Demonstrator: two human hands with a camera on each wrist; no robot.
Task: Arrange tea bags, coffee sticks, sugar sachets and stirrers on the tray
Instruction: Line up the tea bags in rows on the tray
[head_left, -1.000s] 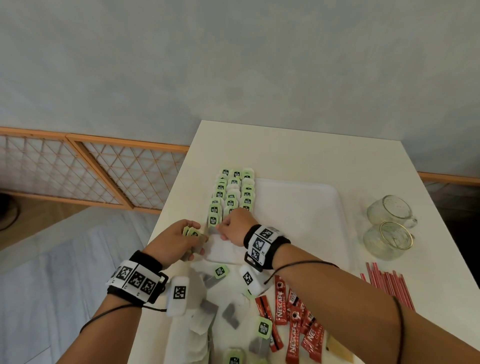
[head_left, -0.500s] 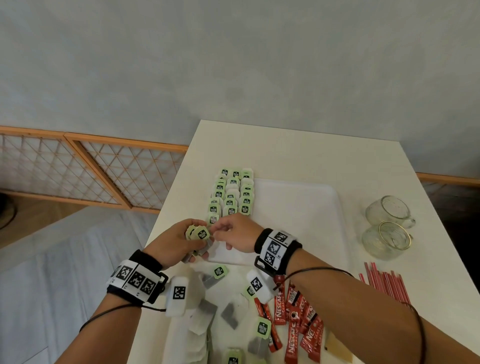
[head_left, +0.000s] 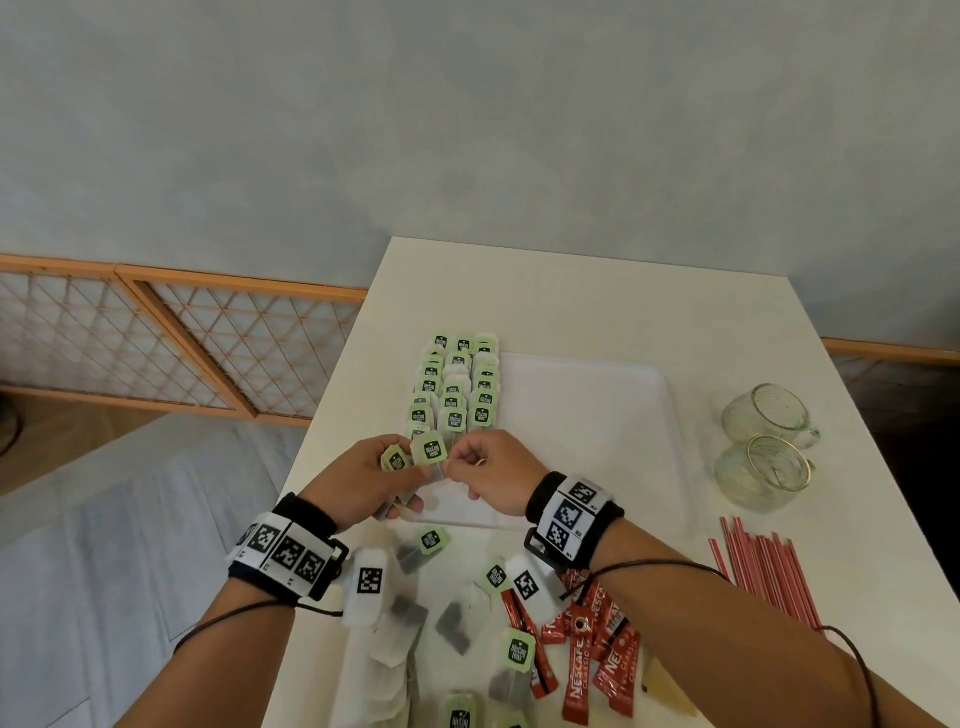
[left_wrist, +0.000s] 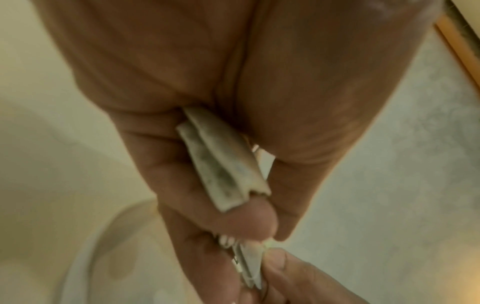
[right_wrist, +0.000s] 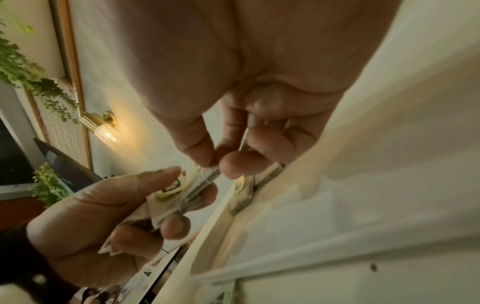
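Note:
My left hand (head_left: 369, 480) grips a small stack of tea bags (left_wrist: 223, 162) over the near left corner of the white tray (head_left: 587, 415). One green tag (head_left: 396, 460) sticks up from that stack. My right hand (head_left: 480, 467) pinches the top tea bag (right_wrist: 207, 176) of the stack by its edge, and its green tag (head_left: 430, 450) stands between the two hands. Rows of green-tagged tea bags (head_left: 457, 387) lie along the tray's left side. Loose tea bags (head_left: 452, 623), red coffee sticks (head_left: 592, 654) and red stirrers (head_left: 763, 571) lie on the table nearer me.
Two glass mugs (head_left: 763, 452) lie on their sides right of the tray. A brown sachet (head_left: 665, 686) peeks out under my right forearm. The table's left edge (head_left: 311, 441) drops to the floor beside my left hand. A wall stands behind the table.
My right hand has drawn back from the tray rows to the left hand's stack and taken hold of the top tea bag. Both hands have risen slightly.

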